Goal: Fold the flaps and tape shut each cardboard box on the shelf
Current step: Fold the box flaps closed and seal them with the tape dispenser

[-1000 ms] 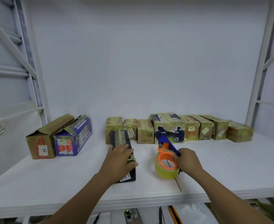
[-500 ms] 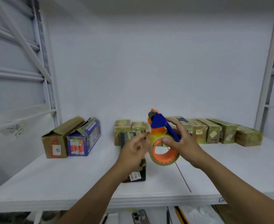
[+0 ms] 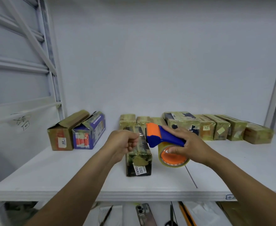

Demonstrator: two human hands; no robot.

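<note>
Clear tape end (image 3: 141, 136) sits pinched in left hand (image 3: 122, 144); right hand (image 3: 189, 148) grips the dispenser (image 3: 164, 136).

The tape dispenser (image 3: 166, 137) is smooth, faintly shiny plastic, its tape roll (image 3: 174, 165) glossy yellowish film. The front box (image 3: 138, 160) and the back row of boxes (image 3: 206, 128) are cardboard under shiny, wrinkled tape, while the brown box (image 3: 61, 136) at the left is matt cardboard and the shelf (image 3: 60, 173) smooth, matt white board.
</note>
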